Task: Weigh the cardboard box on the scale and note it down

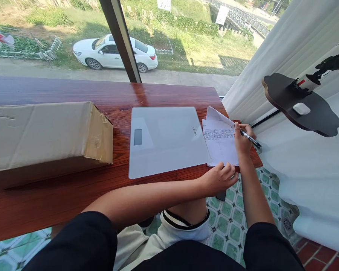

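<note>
Here, the pen [251,139] sits in my right hand [242,140], fingers closed around its barrel near the writing end. Its long axis runs from the tip, down by the fingertips on the paper, up and away to the right, so the back end juts out past the knuckles over the table's edge. The sheet of paper [219,145] lies directly under and to the left of those fingers, printed lines across its upper part and its top corner folded up (I can't read the print from here). The paper's long side runs away from me, and the pen crosses it at a slant.

My left hand [220,176] rests at the near edge of the paper, fingers curled loosely together with the tips pressing on the sheet's bottom margin; it holds nothing else that I can see. It lies just nearer me than the right hand, the two forearms almost crossing. The right hand is the one on the pen.

Left of both hands, touching or slightly overlapping the paper, lies a flat white scale [166,139] with a small grey display. Farther left sits a long cardboard box [45,131]. All of it rests on a red-brown wooden table [59,195] by a window.
</note>
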Motion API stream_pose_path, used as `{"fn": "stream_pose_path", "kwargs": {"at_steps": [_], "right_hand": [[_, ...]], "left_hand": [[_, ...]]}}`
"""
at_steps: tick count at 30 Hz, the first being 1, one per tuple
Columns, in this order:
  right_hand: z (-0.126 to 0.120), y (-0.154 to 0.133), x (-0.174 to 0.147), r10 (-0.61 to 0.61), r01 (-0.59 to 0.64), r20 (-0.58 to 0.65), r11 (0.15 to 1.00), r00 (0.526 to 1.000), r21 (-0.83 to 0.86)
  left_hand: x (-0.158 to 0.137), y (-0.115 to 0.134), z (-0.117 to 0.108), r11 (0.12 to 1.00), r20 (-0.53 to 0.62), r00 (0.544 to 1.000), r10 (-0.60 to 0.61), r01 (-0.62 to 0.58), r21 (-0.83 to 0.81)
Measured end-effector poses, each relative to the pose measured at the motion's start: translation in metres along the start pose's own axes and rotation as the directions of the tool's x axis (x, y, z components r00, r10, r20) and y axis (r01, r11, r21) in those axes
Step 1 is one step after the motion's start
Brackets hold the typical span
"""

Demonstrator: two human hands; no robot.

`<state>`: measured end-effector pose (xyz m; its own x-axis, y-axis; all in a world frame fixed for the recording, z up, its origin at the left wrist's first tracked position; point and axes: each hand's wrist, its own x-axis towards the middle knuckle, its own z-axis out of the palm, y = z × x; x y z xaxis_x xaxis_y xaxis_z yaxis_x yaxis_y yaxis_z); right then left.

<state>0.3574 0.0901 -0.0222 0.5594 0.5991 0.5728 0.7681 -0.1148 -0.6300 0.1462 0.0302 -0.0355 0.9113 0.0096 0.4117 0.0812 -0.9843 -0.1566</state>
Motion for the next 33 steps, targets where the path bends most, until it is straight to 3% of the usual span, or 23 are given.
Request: {"fn": "stream_pose_path", "kwargs": {"at_steps": [5, 11, 17, 21, 26, 29, 33], "right_hand": [[0.003, 0.009, 0.001, 0.024, -0.03, 0.077, 0.997, 0.997, 0.072], [0.01, 0.016, 0.004, 0.057, -0.066, 0.086, 0.992, 0.995, 0.108], [0.01, 0.014, 0.004, 0.056, -0.058, 0.068, 0.998, 0.996, 0.025], [0.01, 0.015, 0.005, 0.075, -0.074, 0.106, 0.997, 0.991, -0.018], [0.014, 0.021, 0.006, 0.096, -0.093, 0.153, 0.995, 0.984, -0.027], [0.016, 0.026, 0.005, 0.071, -0.066, 0.167, 0.997, 0.983, -0.035], [0.018, 0.03, 0.005, 0.047, -0.04, 0.168, 0.998, 0.985, -0.042]], "left_hand": [[0.0, 0.0, 0.003, 1.0, -0.01, 1.0, -0.009, 0.009, 0.001], [0.0, -0.002, 0.002, 1.0, -0.059, 0.998, -0.013, 0.014, 0.011], [-0.002, -0.007, -0.007, 0.995, -0.117, 0.989, 0.089, -0.084, 0.046], [-0.015, -0.013, -0.026, 0.987, -0.181, 0.971, 0.154, -0.145, 0.063], [-0.059, -0.03, -0.066, 0.991, -0.198, 0.974, 0.105, -0.085, 0.108], [-0.101, -0.044, -0.09, 0.99, -0.186, 0.982, 0.019, 0.007, 0.138], [-0.166, -0.058, -0.118, 0.974, -0.273, 0.96, -0.067, 0.122, 0.189]]}}
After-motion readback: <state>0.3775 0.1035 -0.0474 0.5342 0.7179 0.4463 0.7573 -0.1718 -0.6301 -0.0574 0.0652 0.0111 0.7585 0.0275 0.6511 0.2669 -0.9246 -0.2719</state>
